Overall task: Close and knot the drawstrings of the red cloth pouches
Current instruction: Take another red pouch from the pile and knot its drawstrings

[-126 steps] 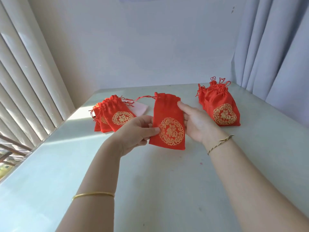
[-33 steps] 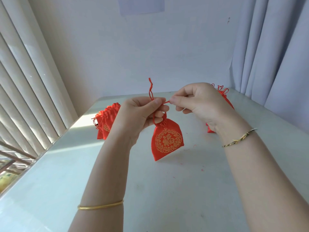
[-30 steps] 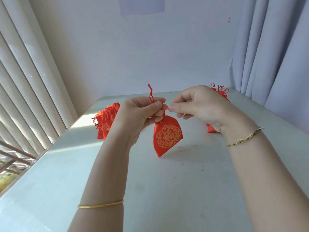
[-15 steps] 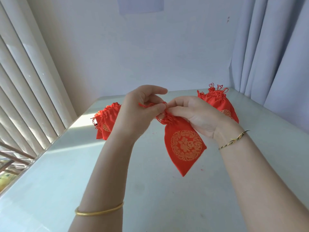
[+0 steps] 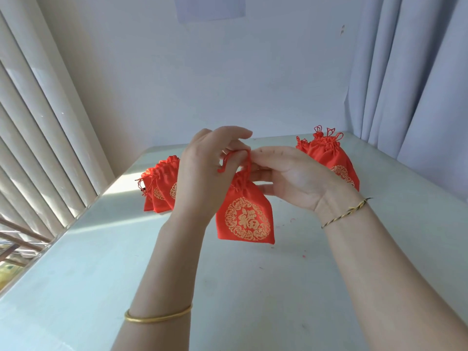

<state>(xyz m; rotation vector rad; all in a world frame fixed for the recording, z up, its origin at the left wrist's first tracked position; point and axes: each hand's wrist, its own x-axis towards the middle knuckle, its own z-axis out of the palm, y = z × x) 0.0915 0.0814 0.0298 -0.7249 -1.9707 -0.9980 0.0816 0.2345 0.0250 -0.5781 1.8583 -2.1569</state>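
Left hand (image 5: 202, 173) and right hand (image 5: 291, 181) pinch the red drawstring cord (image 5: 247, 163) of a cinched gold-printed red cloth pouch (image 5: 244, 216). The knot seems unfinished, and the pile of unknotted red pouches (image 5: 162, 188) left of it waits.

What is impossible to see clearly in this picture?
Head view only.
Whether the drawstring is knotted: left hand and right hand cover it.
Number of pouches in the left pile: left hand hides part.
Lower part of the right pile: behind right hand.
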